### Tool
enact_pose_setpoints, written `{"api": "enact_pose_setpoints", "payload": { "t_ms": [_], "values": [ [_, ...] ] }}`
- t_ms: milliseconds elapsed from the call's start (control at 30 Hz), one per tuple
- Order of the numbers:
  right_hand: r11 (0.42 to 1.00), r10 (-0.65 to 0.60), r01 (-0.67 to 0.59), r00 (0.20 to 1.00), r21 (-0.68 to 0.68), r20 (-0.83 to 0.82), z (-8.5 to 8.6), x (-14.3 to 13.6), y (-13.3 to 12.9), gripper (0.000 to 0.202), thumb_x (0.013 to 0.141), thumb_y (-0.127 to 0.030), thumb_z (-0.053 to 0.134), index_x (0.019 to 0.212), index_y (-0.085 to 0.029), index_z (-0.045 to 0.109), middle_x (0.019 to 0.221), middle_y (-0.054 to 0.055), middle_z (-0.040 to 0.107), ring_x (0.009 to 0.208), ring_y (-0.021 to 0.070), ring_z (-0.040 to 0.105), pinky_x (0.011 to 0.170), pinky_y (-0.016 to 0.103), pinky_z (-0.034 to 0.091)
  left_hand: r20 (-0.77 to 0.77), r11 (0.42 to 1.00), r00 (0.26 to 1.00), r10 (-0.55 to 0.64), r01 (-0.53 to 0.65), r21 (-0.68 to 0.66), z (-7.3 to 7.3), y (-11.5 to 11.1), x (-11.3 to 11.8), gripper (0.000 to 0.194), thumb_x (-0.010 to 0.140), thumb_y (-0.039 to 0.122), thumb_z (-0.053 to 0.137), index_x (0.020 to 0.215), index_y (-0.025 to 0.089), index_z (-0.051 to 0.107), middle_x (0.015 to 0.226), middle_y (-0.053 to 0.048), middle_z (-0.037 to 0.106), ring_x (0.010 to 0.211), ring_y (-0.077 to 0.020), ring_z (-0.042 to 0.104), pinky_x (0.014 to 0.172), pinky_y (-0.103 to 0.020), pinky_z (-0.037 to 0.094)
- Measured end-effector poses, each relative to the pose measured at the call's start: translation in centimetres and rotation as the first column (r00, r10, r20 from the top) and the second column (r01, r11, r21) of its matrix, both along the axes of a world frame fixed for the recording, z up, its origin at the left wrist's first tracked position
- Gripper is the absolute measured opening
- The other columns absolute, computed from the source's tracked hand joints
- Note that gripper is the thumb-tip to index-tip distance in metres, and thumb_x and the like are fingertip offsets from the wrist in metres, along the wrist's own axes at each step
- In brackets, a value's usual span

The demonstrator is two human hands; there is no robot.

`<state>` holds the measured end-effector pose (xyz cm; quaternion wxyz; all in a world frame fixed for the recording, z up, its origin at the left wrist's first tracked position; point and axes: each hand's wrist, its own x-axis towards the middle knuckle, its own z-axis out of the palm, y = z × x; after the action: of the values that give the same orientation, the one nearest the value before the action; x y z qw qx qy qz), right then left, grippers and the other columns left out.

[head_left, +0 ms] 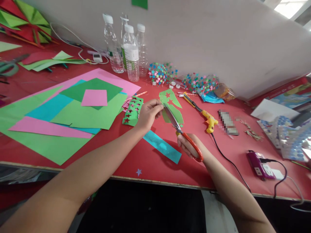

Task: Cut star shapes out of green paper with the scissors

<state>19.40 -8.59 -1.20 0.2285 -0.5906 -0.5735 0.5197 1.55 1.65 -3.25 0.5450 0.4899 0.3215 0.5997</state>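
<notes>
Right hand (186, 147) gripping red-handled metal scissors (173, 119), left hand (149, 114) fingertips pressed together beside the blades, clear white-capped plastic bottles (132, 61) beyond both hands

We have red table (165, 173); on it, paper stack (92, 116) at left, bottles (131, 55) at back, blue paper strip (164, 147) nearer front, yellow glue gun (209, 121) at right, small star (138, 171) by front edge.
</notes>
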Motion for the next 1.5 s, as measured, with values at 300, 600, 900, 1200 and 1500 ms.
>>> {"api": "enact_pose_setpoints", "payload": {
  "t_ms": [300, 600, 900, 1200, 1500],
  "values": [
    [1.0, -0.027, 0.027, 0.999, -0.007, 0.021, 0.1, 0.0, 0.0, 0.047, 0.082, -0.061, 0.054, 0.06, -0.02, 0.046, 0.033, -0.008, 0.039, 0.027, 0.0061, 0.033, 0.033, 0.021, 0.026, -0.004, 1.0, 1.0, -0.003, 0.003, -0.019, -0.1, 0.0, -0.1, 0.012, 0.07, 0.024, 0.061, 0.06, 0.019, 0.058, 0.047, 0.004, 0.049, 0.044, -0.0067, 0.043, 0.041, -0.019, 0.031],
    [0.999, -0.033, 0.032, 0.999, -0.021, -0.012, 0.1, 0.0, 0.1, 0.046, 0.082, -0.06, 0.054, 0.061, -0.02, 0.046, 0.035, -0.009, 0.038, 0.026, 0.0057, 0.033, 0.031, 0.021, 0.025, -0.008, 1.0, 1.0, 0.019, -0.019, -0.013, 0.1, 0.0, -0.1, 0.012, 0.069, 0.023, 0.059, 0.058, 0.019, 0.056, 0.046, 0.004, 0.048, 0.043, -0.0073, 0.042, 0.042, -0.021, 0.031],
    [0.995, 0.079, -0.075, 0.995, 0.073, -0.065, -0.1, 0.3, -0.1, 0.045, 0.091, -0.058, 0.04, 0.067, -0.02, 0.047, 0.033, -0.009, 0.038, 0.028, 0.0064, 0.031, 0.038, 0.021, 0.028, 0.046, 0.999, 0.998, 0.037, -0.035, -0.035, 0.3, 0.0, 0.2, 0.01, 0.067, 0.024, 0.064, 0.061, 0.019, 0.057, 0.047, 0.005, 0.048, 0.043, -0.0064, 0.041, 0.042, -0.02, 0.031],
    [0.986, 0.126, -0.113, 0.987, 0.124, -0.103, -0.7, 0.2, -0.3, 0.049, 0.093, -0.062, 0.036, 0.073, -0.019, 0.05, 0.035, -0.009, 0.039, 0.031, 0.008, 0.033, 0.042, 0.024, 0.032, 0.062, 0.997, 0.998, 0.024, -0.02, -0.074, 0.2, -0.3, 0.4, 0.012, 0.064, 0.024, 0.068, 0.059, 0.019, 0.059, 0.048, 0.006, 0.045, 0.045, -0.0058, 0.038, 0.044, -0.021, 0.029],
    [0.987, 0.13, -0.118, 0.986, 0.114, -0.107, -0.6, 0.2, -0.4, 0.048, 0.093, -0.06, 0.035, 0.072, -0.019, 0.049, 0.035, -0.009, 0.038, 0.031, 0.0072, 0.033, 0.041, 0.022, 0.031, 0.105, 0.993, 0.994, -0.023, 0.035, -0.111, 0.2, -0.4, 0.6, 0.014, 0.063, 0.022, 0.067, 0.054, 0.017, 0.057, 0.046, 0.004, 0.048, 0.044, -0.0058, 0.039, 0.045, -0.023, 0.029]
  ]
}}
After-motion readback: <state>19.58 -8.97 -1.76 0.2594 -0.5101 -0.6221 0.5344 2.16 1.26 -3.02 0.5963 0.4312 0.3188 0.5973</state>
